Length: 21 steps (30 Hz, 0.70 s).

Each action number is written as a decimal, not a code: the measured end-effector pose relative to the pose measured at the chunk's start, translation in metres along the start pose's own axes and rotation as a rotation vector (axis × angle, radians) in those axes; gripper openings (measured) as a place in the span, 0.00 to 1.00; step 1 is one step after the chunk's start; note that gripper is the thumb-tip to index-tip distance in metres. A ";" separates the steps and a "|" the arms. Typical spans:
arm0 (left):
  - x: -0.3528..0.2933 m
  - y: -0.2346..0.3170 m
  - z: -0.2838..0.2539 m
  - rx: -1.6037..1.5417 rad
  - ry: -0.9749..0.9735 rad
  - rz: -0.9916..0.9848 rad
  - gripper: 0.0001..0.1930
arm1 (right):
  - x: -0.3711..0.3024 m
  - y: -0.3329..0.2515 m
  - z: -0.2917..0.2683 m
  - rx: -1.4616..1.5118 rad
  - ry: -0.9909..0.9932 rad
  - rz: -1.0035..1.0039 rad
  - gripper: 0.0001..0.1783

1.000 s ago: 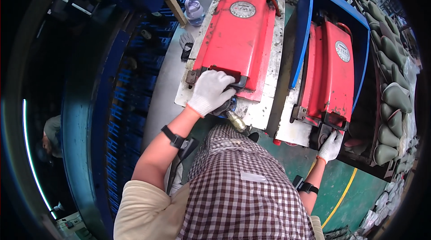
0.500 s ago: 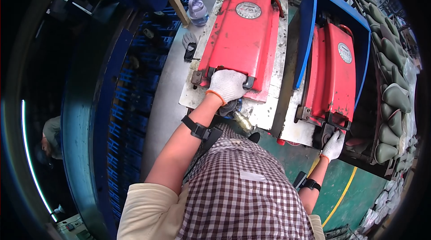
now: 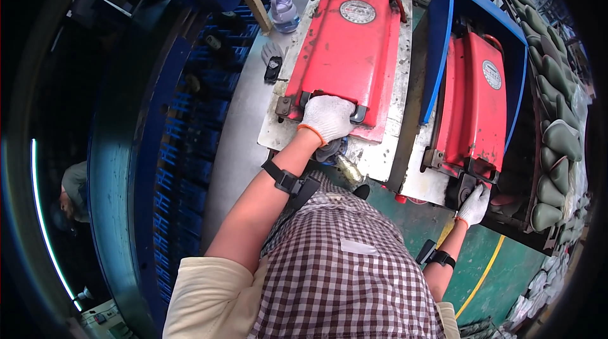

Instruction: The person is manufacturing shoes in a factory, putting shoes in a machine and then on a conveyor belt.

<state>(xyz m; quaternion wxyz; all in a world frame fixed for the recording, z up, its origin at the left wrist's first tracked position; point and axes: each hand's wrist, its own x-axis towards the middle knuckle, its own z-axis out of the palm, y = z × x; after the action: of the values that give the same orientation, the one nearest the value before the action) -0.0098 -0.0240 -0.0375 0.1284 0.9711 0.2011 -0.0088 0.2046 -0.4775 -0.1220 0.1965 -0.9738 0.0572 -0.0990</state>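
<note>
A white knit glove with an orange cuff covers my left hand [image 3: 330, 117]. Its fingers are wrapped over the black handle [image 3: 360, 114] on the near end of a large red machine cover [image 3: 348, 47], partly hiding the handle. My right hand [image 3: 474, 206], gloved the same way, reaches to the near end of a second, narrower red cover [image 3: 487, 108]. There its fingers close on a dark handle-like part [image 3: 467, 188], and the fingertips are partly hidden. Both covers look lowered over pale base plates [image 3: 373, 160].
A blue hood [image 3: 516, 85] surrounds the right machine. On the grey bench [image 3: 237, 123] at left lie a black device [image 3: 273, 69], a grey glove [image 3: 272, 51] and a lidded bottle [image 3: 284, 12]. Several green pads [image 3: 560, 139] are stacked at far right. Another person [image 3: 76, 190] is at far left.
The whole view shifts slightly, so the machines sit a little further right in it. Both hands stay at the same handles, and the covers look unmoved.
</note>
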 end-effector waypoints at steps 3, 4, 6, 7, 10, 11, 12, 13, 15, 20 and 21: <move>0.000 0.000 -0.001 -0.003 -0.008 -0.001 0.12 | 0.000 0.002 0.001 0.003 0.001 -0.004 0.26; 0.000 0.000 -0.001 -0.005 -0.011 -0.003 0.12 | 0.001 0.003 0.002 0.009 0.000 -0.005 0.26; 0.001 0.000 -0.001 -0.006 -0.013 -0.004 0.12 | 0.001 0.004 0.002 0.014 -0.001 -0.005 0.26; 0.001 0.000 0.000 -0.006 -0.014 -0.004 0.12 | 0.001 0.004 0.002 0.010 0.000 -0.006 0.25; 0.001 0.000 0.000 -0.002 -0.014 -0.007 0.12 | 0.000 0.000 -0.001 0.014 -0.012 -0.003 0.25; 0.001 -0.001 0.001 -0.002 -0.015 -0.008 0.12 | 0.000 -0.002 -0.001 0.023 -0.024 0.000 0.25; 0.001 -0.002 0.002 -0.003 -0.002 -0.002 0.14 | 0.000 -0.001 -0.002 0.022 -0.024 0.000 0.25; 0.001 -0.002 0.003 -0.004 0.010 0.003 0.17 | 0.001 -0.001 -0.001 0.013 -0.028 0.006 0.25; 0.001 -0.003 0.004 0.000 0.007 0.003 0.18 | 0.002 0.000 -0.001 0.004 -0.033 0.012 0.25; 0.001 -0.002 0.004 0.004 0.001 -0.001 0.18 | 0.003 0.008 0.004 0.035 0.006 -0.048 0.26; 0.000 0.000 0.001 0.000 -0.009 -0.006 0.15 | 0.002 0.006 0.003 0.036 0.005 -0.049 0.26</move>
<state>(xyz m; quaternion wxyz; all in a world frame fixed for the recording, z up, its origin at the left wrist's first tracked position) -0.0095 -0.0236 -0.0383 0.1293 0.9704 0.2034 -0.0135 0.2071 -0.4820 -0.1267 0.2112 -0.9710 0.0321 -0.1070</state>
